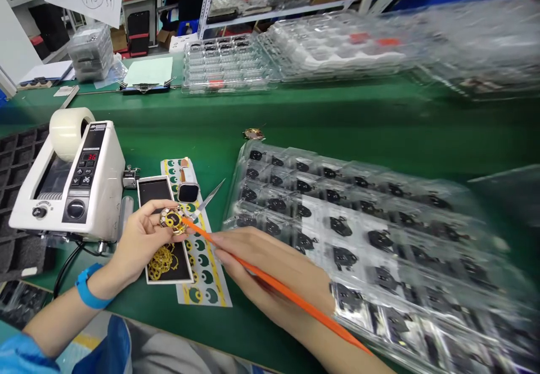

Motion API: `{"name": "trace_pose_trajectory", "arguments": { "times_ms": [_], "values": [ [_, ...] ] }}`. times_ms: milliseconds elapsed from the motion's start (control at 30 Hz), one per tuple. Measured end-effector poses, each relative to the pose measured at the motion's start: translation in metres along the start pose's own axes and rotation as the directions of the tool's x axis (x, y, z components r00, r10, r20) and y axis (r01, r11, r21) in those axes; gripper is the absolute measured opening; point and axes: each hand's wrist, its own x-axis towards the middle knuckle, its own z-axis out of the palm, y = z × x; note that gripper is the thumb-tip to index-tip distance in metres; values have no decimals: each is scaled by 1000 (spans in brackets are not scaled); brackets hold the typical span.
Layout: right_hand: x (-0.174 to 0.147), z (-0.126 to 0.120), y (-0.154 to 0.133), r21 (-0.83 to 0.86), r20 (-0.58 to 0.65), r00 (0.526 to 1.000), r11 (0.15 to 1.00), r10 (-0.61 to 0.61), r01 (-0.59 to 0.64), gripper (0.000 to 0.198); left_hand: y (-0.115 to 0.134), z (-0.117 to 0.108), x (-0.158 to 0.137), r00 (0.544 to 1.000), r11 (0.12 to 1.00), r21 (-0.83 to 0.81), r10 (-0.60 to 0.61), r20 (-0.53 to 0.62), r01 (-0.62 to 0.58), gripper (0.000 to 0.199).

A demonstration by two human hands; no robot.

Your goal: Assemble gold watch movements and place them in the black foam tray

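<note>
Between the fingertips of my left hand (137,236) is a small round gold-rimmed part (172,219) with a dark and yellow face. My right hand (257,264) grips a long thin orange stick (287,291), its tip at the right side of the round part. Under my left hand lies an open white box (190,277) with a dark inside, holding a heap of thin yellow rings (162,262). A white sheet (223,298) with green and yellow die-cut shapes runs beside the box. On the sheet rest a watch (188,192) with a dark square face and pointed metal tweezers (212,195).
A white tape dispenser (101,160) stands at left, near a dark foam tray (21,163). Clear compartment trays (240,194) with black parts fill the right. Another small round part (253,134) lies beyond them. A clipboard (147,73) and stacked clear trays (304,59) stand along the back.
</note>
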Motion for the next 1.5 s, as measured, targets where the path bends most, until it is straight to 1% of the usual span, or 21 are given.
{"name": "trace_pose_trajectory", "arguments": {
  "times_ms": [100,167,300,333,400,500,533,567,600,667,733,800,867,900,967,1067,1133,1200,1367,1433,1500],
  "values": [
    [-3,12,2,-33,-82,997,999,2,-5,30,-4,4,-2,1000,1000,-21,16,24,-16,34],
    [-6,20,6,-69,-111,993,997,-29,21,30,-8,5,-3,999,999,-32,28,23,-27,35],
    [-9,29,9,-202,-71,985,969,-159,142,26,-13,4,-3,1000,999,-43,11,-1,-11,37],
    [-9,30,8,-217,-67,983,964,-171,153,25,-13,4,-2,1000,999,-45,3,-7,-3,37],
    [-8,30,6,-187,-99,987,977,-123,103,26,-14,4,-2,1000,999,-54,-4,-13,3,37],
    [-7,31,2,-89,-152,987,994,47,-61,27,-14,5,-3,1000,996,-86,4,-9,-5,35],
    [-7,31,2,-71,-157,985,993,78,-90,27,-15,5,-3,1000,995,-95,4,-6,-4,34],
    [-8,31,2,-72,-158,984,993,77,-90,28,-15,5,-3,1000,995,-103,3,-2,-3,34],
    [-8,32,2,-90,-158,986,994,47,-62,29,-15,5,-3,1000,994,-107,3,1,-3,34],
    [-10,34,4,-155,-132,989,987,-66,45,30,-16,4,-2,1000,995,-102,3,8,-2,34],
    [-12,35,8,-235,-56,980,956,-191,173,29,-16,2,-1,1000,996,-85,7,4,-7,35],
    [-14,34,11,-304,41,958,910,-285,283,31,-16,0,0,1000,998,-67,6,-6,-6,35],
    [-14,32,13,-343,111,938,873,-328,345,33,-15,-1,1,1000,998,-64,-1,-13,0,34],
    [-13,31,13,-346,125,935,869,-331,354,33,-14,-1,1,1000,998,-69,-6,-16,5,33],
    [-11,26,11,-313,98,953,900,-288,304,31,-13,-1,1,1000,997,-79,-13,-22,12,32],
    [-8,18,7,-202,-34,994,975,-103,94,27,-10,0,1,1000,999,-53,-13,-17,12,30],
    [-7,13,4,-179,-126,992,983,5,-27,28,-9,1,0,1000,1000,-7,-18,-5,18,28],
    [-8,8,3,-198,-172,983,976,57,-91,30,-8,2,-1,1000,998,51,-21,-3,21,24],
    [-11,7,5,-161,-220,969,975,115,-152,30,-9,5,-1,999,985,169,39,-14,-36,18],
    [-12,10,5,-175,-231,968,974,98,-140,30,-9,5,-1,998,981,186,58,-12,-55,16],
    [-12,14,3,-200,-186,981,975,57,-94,30,-11,5,-1,997,979,192,79,-23,-73,13]
  ]
}}
